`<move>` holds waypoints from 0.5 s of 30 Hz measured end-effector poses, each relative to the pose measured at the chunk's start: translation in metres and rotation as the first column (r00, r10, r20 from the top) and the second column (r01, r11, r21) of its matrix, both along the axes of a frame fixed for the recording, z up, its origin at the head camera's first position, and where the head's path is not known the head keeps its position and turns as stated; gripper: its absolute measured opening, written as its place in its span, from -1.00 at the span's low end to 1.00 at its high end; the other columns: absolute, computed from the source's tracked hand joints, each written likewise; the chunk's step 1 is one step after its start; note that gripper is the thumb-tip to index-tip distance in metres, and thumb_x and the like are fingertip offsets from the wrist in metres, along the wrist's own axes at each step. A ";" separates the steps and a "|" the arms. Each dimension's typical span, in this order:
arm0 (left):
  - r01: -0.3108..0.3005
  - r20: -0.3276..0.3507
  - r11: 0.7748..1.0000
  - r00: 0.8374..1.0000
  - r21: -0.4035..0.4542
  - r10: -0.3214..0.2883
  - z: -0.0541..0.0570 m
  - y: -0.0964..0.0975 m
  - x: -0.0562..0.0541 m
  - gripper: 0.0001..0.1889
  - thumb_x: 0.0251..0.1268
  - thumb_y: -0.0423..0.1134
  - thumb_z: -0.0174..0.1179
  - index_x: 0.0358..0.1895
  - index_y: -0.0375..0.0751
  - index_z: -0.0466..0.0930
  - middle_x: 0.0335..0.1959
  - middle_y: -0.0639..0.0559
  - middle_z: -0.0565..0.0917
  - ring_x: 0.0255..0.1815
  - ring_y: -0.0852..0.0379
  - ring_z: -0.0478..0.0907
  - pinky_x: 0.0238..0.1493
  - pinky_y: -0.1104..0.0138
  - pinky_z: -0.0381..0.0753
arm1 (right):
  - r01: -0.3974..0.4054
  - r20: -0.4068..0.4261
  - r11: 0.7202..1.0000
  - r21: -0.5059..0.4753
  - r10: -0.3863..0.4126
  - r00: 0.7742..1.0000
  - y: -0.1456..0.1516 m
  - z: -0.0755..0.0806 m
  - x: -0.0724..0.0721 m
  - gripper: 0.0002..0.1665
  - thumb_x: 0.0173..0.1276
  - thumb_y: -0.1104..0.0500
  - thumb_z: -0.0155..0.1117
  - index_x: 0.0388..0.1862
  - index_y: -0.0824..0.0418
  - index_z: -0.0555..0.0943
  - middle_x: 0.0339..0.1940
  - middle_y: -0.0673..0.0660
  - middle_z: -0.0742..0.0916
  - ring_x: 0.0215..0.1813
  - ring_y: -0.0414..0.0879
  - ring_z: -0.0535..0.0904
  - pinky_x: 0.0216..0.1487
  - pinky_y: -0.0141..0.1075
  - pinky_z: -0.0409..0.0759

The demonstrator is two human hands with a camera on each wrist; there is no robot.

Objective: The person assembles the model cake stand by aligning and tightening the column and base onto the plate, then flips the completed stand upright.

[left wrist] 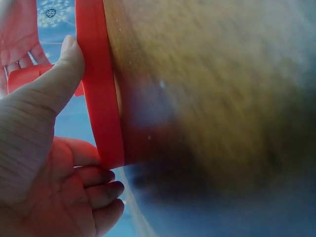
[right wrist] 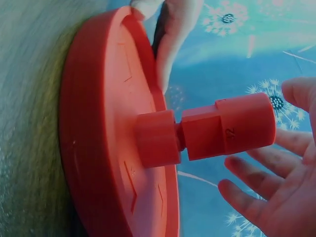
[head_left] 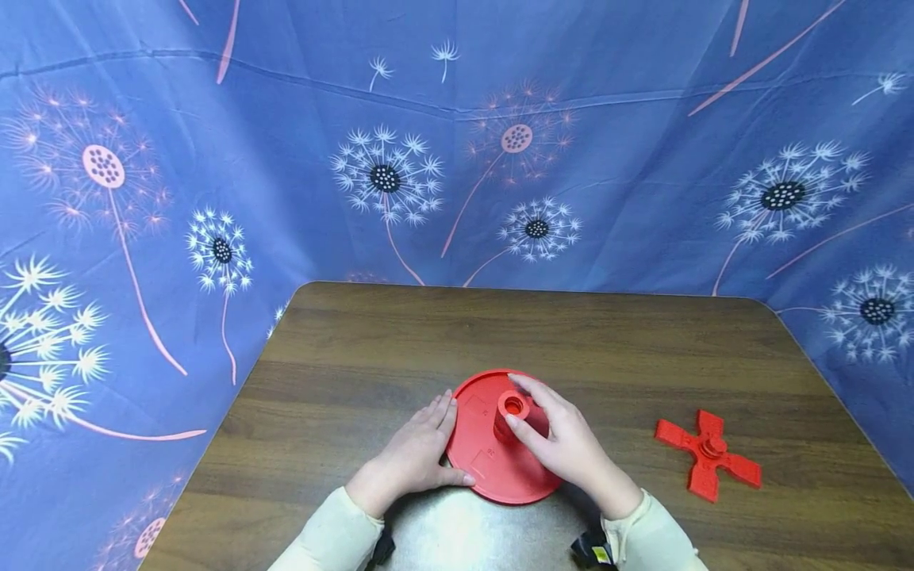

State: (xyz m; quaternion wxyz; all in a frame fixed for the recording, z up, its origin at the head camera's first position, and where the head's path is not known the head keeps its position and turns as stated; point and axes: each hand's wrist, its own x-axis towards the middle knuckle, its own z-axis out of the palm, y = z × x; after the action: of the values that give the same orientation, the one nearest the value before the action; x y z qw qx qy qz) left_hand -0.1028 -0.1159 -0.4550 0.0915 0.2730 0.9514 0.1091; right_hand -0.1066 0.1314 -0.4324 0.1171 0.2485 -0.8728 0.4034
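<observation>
A round red disc with a raised rim lies on the table, number-like marks on its face. From its middle stands a red post: a short cylinder at the base, a narrow neck, then a thicker piece with flat sides and a round, hollow end. My left hand holds the disc's rim at its left, thumb toward the near edge and fingers along the side. My right hand is around the post's top, fingers spread; in the right wrist view a gap shows between fingers and post.
To the right on the wooden table lies a red four-armed cross piece with a round stub at its centre. A blue cloth with dandelion prints hangs behind the table.
</observation>
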 end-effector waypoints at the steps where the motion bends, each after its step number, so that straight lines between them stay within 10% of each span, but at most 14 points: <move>1: 0.000 0.001 1.000 1.000 0.003 0.000 0.000 0.000 0.000 0.15 0.03 0.38 0.28 0.47 -0.44 0.10 0.53 -0.29 0.07 0.52 -0.15 0.07 0.46 0.09 0.16 | -0.028 0.008 0.999 -0.018 0.028 1.000 0.001 0.000 -0.001 -0.34 0.28 0.14 0.37 0.36 0.16 0.44 0.15 0.04 0.63 0.13 -0.11 0.57 0.14 -0.11 0.57; 15: -0.001 -0.002 1.000 1.000 0.003 0.001 0.002 0.001 0.000 0.15 0.02 0.38 0.28 0.47 -0.45 0.11 0.52 -0.30 0.08 0.52 -0.15 0.07 0.45 0.09 0.17 | -0.176 0.136 0.980 -0.098 0.188 0.973 0.013 -0.005 -0.007 -0.40 0.34 0.26 0.31 0.36 0.17 0.45 0.26 0.13 0.59 0.26 -0.02 0.50 0.25 -0.23 0.49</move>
State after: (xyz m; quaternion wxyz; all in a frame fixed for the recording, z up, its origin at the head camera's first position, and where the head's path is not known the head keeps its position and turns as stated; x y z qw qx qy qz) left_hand -0.1029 -0.1152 -0.4533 0.0901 0.2725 0.9515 0.1104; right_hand -0.1138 0.1441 -0.4372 0.0266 0.2925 -0.8345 0.4662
